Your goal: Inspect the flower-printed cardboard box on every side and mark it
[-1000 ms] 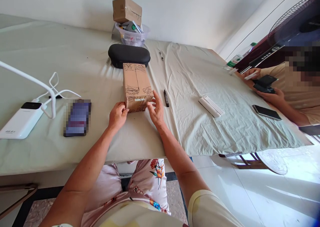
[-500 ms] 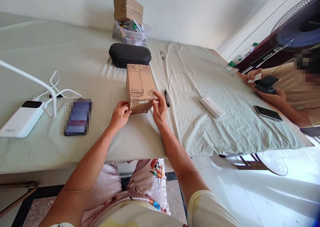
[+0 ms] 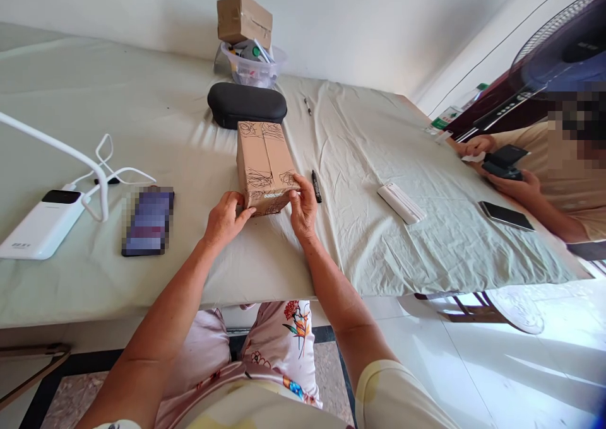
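Note:
Between my hands is a brown cardboard box with black scribbles at the corners of its top and on its near side. My left hand grips the box's near left corner, with the thumb along the near face. On the other side, my right hand holds the near right corner, its fingers on the top edge and side. The box's underside is hidden. A black marker lies on the cloth just right of my right hand. Directly behind the box sits a black zip case.
Left are a white power bank with cables and a phone. A plastic basket carrying another box, a pen, a white slim case and a dark phone lie around. A person handles a black device at right.
The box has turned slightly, its far end shifting a little left. My left thumb now stretches farther along the near face. The other person's hand has moved slightly.

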The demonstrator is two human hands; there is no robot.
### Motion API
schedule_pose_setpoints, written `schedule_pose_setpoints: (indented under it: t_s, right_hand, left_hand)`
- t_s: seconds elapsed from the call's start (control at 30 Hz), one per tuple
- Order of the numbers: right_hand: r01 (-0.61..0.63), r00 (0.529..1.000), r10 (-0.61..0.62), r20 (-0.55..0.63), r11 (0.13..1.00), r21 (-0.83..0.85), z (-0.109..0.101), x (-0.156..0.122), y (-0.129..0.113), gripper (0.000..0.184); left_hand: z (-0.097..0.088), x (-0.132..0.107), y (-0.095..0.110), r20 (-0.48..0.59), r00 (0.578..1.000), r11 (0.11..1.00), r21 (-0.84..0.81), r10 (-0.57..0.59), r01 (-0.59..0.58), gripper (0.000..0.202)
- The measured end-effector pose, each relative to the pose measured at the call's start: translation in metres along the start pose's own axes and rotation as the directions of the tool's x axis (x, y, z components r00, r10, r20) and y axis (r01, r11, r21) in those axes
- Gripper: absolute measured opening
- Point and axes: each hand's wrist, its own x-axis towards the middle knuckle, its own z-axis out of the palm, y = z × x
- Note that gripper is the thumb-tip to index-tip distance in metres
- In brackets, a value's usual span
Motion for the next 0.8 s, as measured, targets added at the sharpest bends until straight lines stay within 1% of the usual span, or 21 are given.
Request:
schedule_pose_setpoints:
  t_s: [0.13, 0.23, 0.57, 0.8]
  right_hand:
    - [0.009, 1.000, -0.008, -0.018, 0.994, 0.106, 0.002, 0.001, 0.004, 0.057]
    - [0.026, 0.999, -0.019, -0.049, 0.987, 0.157, 0.004, 0.001, 0.005, 0.051]
    - [0.041, 0.998, -0.035, -0.051, 0.993, 0.112, 0.005, -0.002, 0.002, 0.053]
    - [0.046, 0.998, -0.042, -0.036, 0.993, 0.104, 0.005, -0.001, 0.005, 0.054]
  left_hand:
    - [-0.002, 0.000, 0.005, 0.067, 0.998, 0.992, 0.124, -0.020, 0.011, 0.019]
    - [-0.001, 0.000, 0.006, 0.082, 0.996, 0.988, 0.153, -0.029, 0.016, 0.018]
    - [0.008, 0.000, -0.002, 0.015, 1.000, 0.997, 0.072, -0.024, 0.023, 0.016]
    - [0.006, 0.000, 0.000, 0.011, 1.000, 0.996, 0.087, -0.029, 0.028, 0.015]
